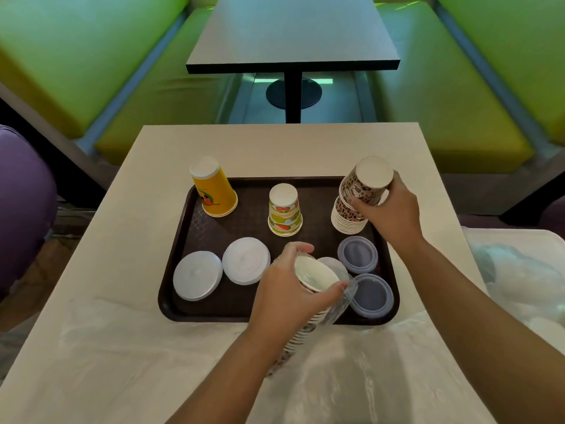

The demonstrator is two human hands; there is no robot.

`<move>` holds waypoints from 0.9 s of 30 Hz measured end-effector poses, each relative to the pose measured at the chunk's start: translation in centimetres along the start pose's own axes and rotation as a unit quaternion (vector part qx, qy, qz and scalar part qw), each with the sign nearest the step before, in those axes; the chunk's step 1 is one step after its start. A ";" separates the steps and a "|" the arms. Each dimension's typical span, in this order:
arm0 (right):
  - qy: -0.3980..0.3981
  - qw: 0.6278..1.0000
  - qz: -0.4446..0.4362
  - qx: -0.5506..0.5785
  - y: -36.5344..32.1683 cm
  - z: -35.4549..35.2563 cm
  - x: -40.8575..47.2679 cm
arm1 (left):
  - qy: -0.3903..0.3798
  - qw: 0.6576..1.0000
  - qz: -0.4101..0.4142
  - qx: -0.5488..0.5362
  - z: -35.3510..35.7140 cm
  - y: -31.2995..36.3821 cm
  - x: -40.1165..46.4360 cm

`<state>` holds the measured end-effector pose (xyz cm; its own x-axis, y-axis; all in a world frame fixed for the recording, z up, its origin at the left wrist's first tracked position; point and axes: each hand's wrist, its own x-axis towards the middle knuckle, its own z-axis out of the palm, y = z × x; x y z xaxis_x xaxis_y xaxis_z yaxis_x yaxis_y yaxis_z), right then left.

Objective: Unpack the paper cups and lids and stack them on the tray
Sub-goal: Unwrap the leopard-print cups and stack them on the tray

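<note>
A dark brown tray lies on the beige table. On it stand an upside-down yellow cup stack, a fruit-print cup stack and a leopard-print cup stack. My right hand grips a tilted leopard-print cup on top of that stack. My left hand holds a sleeve of nested cups still partly in clear plastic wrap, over the tray's front edge. Two white lids lie at the front left. Two bluish lids lie at the front right.
Crumpled clear plastic wrapping covers the near part of the table. More plastic lies in a white bin at the right. A dark table and green benches stand beyond. A purple seat is at the left.
</note>
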<state>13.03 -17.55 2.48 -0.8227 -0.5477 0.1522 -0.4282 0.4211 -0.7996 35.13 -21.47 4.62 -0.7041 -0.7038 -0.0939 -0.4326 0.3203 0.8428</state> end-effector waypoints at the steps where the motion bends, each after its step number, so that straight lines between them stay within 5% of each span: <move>1: -0.003 1.000 0.006 -0.002 0.2 0.3 0.0 | 0.000 1.000 -0.002 -0.002 0.0 -0.1 0.0; 16: -0.059 0.994 0.062 -0.065 2.6 2.0 0.3 | 0.001 1.000 -0.011 0.004 0.0 -0.4 0.2; 21: 0.043 0.998 -0.046 0.024 0.0 0.5 -3.1 | 0.020 1.000 0.004 -0.002 -0.3 -0.3 -0.1; 23: -0.029 0.986 -0.078 0.144 -1.6 -0.4 -5.7 | 0.030 0.999 0.011 -0.013 -0.5 -0.2 -0.4; 27: -0.350 0.908 -0.052 0.225 -3.5 -1.8 -10.6 | 0.054 0.997 0.031 -0.040 -0.9 0.1 -1.2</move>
<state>22.51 -11.91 4.72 -0.2794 -0.9593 -0.0408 -0.1634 0.0894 -0.9825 36.41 -21.16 5.32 -0.6610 -0.7503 0.0141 -0.3403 0.3164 0.8855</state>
